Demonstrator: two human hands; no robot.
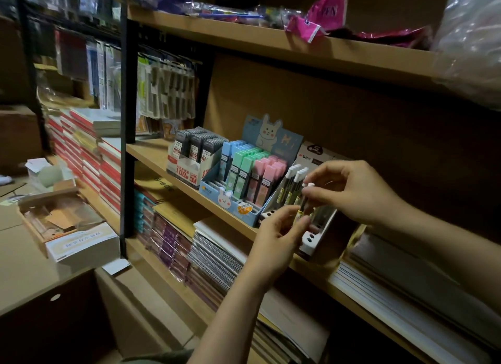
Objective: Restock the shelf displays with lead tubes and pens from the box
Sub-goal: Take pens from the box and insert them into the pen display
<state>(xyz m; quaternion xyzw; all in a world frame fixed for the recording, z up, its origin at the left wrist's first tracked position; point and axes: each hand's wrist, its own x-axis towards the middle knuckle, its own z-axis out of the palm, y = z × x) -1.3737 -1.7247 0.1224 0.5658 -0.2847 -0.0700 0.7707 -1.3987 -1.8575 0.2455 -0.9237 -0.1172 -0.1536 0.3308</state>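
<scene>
Both hands meet at one lead tube (305, 201) in front of the rightmost display (317, 228) on the middle shelf (151, 153). The tube stands nearly upright, long axis running from its white cap at the top down to a yellow label near the bottom. The right hand (349, 191) has its grip pinching the cap end between thumb and forefinger; the left hand (276, 234) has its grip pinching the lower end, with what may be more tubes tucked in its curled fingers, though that is too dark to tell.

What matters for the coming move is that the display's free holes lie just below and slightly in front of the tube's bottom end, on the white stepped face near the left hand's fingertips. Filled slots with white-capped tubes (294, 182) stand just behind and to the left, leaning back. So the tube likely has to go down along its own axis, tilted to match its neighbours. The right hand, holding the top, seems better placed to push it in, with the left steering the tip. The box (62, 217) sits well apart, down on the left
</scene>
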